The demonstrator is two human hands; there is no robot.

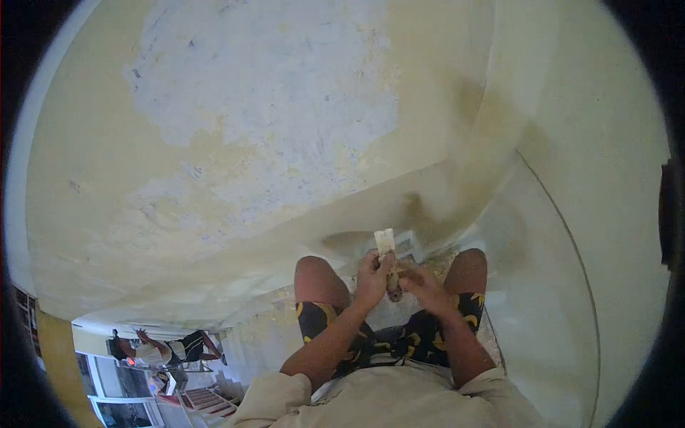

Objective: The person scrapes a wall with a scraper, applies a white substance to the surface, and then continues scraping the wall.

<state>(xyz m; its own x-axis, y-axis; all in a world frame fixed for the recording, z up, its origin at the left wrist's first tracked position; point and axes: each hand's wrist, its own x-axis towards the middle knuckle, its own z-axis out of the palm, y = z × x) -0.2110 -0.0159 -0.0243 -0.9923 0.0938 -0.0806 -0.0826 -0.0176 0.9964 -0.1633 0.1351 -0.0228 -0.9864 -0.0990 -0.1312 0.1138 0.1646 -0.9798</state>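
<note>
A putty knife (385, 242) with a broad, pale, coated blade points up and away from me, between my bare knees. My left hand (372, 279) is closed around it, its fingers near the base of the blade. On the other side, my right hand (422, 285) has its fingers curled against the handle (394, 287), whose rounded end shows below. The right fingertips are somewhat blurred.
Ahead stands a yellowish wall (271, 128) with large whitish patches. A dark groove (571, 235) curves down the pale surface at right. Far at lower left, another person (168, 349) has a raised arm near the wall, beside a ladder (207, 401) and windows (123, 378).
</note>
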